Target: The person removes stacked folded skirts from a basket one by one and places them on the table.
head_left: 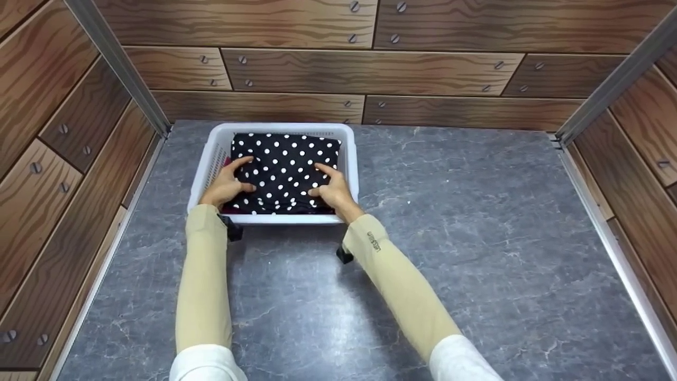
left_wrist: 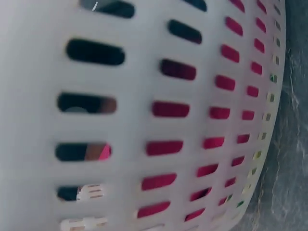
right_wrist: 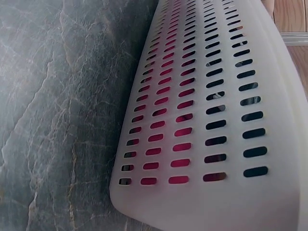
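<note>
A black cloth with white polka dots (head_left: pixel 285 172), folded into a rough rectangle, lies in a white plastic basket (head_left: pixel 285 218). My left hand (head_left: pixel 225 184) reaches over the front left corner, its thumb and index finger spread on the cloth's left side. On the right side, my right hand (head_left: pixel 336 191) touches the cloth in the same way, thumb and index finger apart. The other fingers of both hands are largely hidden. Under the black cloth, dark red fabric peeks out at the left; in the left wrist view pink-red fabric (left_wrist: pixel 171 109) shows through the slots.
The basket stands on a grey marbled surface (head_left: pixel 476 238), close to the wood-patterned back wall (head_left: pixel 296 108). Wood-patterned side walls with metal edges rise at left and right. Black wrist devices (head_left: pixel 345 255) hang below both wrists, near the basket's front wall (right_wrist: pixel 192 202).
</note>
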A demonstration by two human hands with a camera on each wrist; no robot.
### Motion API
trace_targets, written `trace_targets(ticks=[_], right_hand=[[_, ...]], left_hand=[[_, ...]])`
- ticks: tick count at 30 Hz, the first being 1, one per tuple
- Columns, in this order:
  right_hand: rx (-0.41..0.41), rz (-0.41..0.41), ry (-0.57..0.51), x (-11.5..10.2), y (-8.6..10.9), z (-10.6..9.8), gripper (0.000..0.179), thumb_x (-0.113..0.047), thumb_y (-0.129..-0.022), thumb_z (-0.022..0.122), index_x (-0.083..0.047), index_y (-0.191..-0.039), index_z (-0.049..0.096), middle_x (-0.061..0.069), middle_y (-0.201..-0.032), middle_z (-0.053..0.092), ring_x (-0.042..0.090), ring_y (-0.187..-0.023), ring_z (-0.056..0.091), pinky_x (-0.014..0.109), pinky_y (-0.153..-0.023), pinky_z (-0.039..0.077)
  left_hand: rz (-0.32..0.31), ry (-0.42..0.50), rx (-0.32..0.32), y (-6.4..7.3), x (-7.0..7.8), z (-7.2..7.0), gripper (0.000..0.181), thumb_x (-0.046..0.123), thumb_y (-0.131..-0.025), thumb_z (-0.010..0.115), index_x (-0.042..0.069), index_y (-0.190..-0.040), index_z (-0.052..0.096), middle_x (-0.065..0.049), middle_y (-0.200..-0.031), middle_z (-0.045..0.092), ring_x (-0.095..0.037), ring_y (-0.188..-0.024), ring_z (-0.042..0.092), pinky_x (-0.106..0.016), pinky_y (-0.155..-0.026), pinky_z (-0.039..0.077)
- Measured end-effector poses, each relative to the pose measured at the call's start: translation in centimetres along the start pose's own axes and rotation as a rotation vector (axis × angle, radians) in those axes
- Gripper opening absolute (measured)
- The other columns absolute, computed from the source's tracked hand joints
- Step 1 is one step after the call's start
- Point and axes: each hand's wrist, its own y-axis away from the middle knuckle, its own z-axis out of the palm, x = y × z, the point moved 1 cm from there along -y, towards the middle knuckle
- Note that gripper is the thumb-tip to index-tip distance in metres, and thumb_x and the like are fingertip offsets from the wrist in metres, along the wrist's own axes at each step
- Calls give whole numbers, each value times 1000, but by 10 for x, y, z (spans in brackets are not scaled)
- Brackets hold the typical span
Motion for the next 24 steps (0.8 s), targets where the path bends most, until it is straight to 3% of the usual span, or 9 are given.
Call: trace_targets(ticks=[5,11,19,24], right_hand=[[0,-28,-13,-1,1,-1,76,18,-76,68,-3,-147,52,19,-151,47,28,-138,42,33,-115,33],[3,-71,-18,-14,2,-14,77,17,-76,69,-5,-147,53,18,-151,47,28,-136,43,34,-114,34],[6,-153,-66,-28,3,-43,76,19,-73,69,-3,-145,55,23,-145,52,27,-123,51,32,-107,42],[8,-176,-45,-34,3,-66,75,18,-72,70,-3,-143,57,25,-140,54,27,-118,53,33,-105,44]], left_hand=[[43,20,16,3,3,2,83,-12,-76,67,2,-153,40,-25,-158,34,-37,-145,27,-47,-122,15],[114,40,53,5,20,0,79,-12,-77,67,2,-151,43,-24,-156,38,-34,-141,32,-44,-121,19],[194,137,82,9,47,10,78,-12,-76,68,2,-149,47,-23,-153,41,-30,-136,37,-41,-118,26],[208,180,85,11,61,20,78,-10,-76,71,6,-149,49,-22,-151,43,-30,-131,42,-43,-114,33]])
